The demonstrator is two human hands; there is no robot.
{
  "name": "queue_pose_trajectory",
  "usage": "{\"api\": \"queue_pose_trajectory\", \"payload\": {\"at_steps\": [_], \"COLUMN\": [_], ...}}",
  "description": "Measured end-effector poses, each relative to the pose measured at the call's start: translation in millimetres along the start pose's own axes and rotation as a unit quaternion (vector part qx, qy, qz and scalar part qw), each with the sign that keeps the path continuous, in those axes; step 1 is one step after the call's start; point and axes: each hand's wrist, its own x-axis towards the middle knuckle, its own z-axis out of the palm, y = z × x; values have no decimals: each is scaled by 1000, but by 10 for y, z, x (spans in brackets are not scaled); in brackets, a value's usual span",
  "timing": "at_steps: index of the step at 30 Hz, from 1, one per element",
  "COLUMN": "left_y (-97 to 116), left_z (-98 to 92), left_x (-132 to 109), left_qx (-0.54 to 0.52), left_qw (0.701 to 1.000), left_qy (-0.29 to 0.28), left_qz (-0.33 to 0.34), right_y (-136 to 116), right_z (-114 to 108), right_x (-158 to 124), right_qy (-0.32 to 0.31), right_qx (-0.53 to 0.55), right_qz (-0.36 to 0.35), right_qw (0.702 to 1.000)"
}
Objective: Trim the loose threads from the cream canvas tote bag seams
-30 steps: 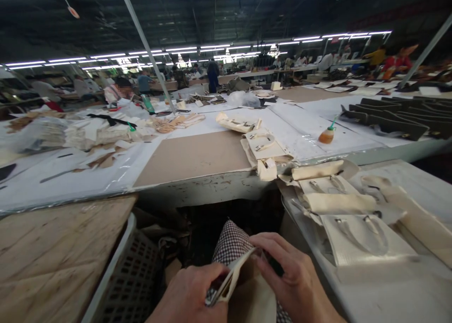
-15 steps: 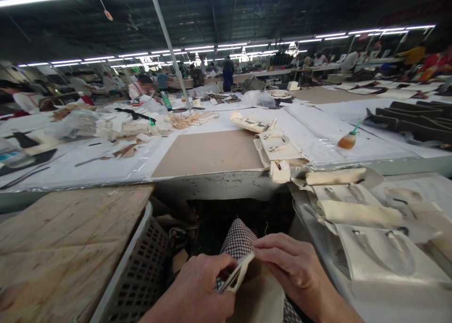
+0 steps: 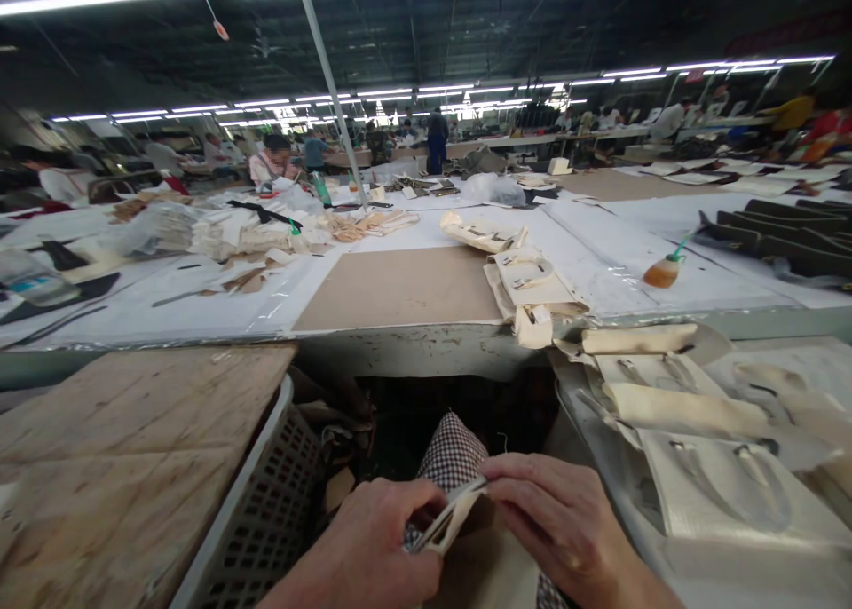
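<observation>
A cream bag piece (image 3: 489,560) with a tan inside lies over my lap, above checked cloth (image 3: 453,449). My left hand (image 3: 382,538) is closed on its upper edge at the left, thumb and fingers pinching the folded layers. At the same edge's right end, my right hand (image 3: 556,511) pinches the rim between thumb and fingertips. The edge runs slantwise between both hands and stands partly open. A loose thread shows just beyond my right hand. The lower part of the bag is cut off by the frame.
Cream handbags (image 3: 715,485) lie on the right-hand surface. A grey plastic basket (image 3: 259,502) stands left under a brown board (image 3: 133,449). On the table ahead are a tan sheet (image 3: 406,285), more bag pieces (image 3: 529,276) and a glue bottle (image 3: 662,272). Several people are farther back.
The view has shifted slightly, so the surroundings sit a little farther right. My hands keep hold of the bag edge, with the right hand marginally lower.
</observation>
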Motion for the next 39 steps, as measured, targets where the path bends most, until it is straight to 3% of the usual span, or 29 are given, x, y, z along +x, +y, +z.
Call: {"api": "queue_pose_trajectory", "payload": {"at_steps": [5,10,15,25,34,39], "left_y": [-80,-159,-184,-176,-168,-171], "left_z": [14,-28,-77,-70,-15,58], "left_x": [25,46,0,-101,-202,-246], "left_qx": [-13,-50,-83,-136,-159,-108], "left_qw": [1000,999,996,989,984,986], "left_qy": [14,4,9,25,45,102], "left_qz": [3,-14,-33,-46,-71,-76], "right_y": [-11,-71,-79,-42,-127,-98], "right_z": [-39,-124,-86,136,220,253], "right_x": [15,84,102,51,47,47], "right_qy": [-32,-95,-80,-14,36,36], "right_qx": [21,139,200,102,91,82], "right_qz": [28,161,260,187,189,183], "right_qw": [999,972,941,977,977,979]}}
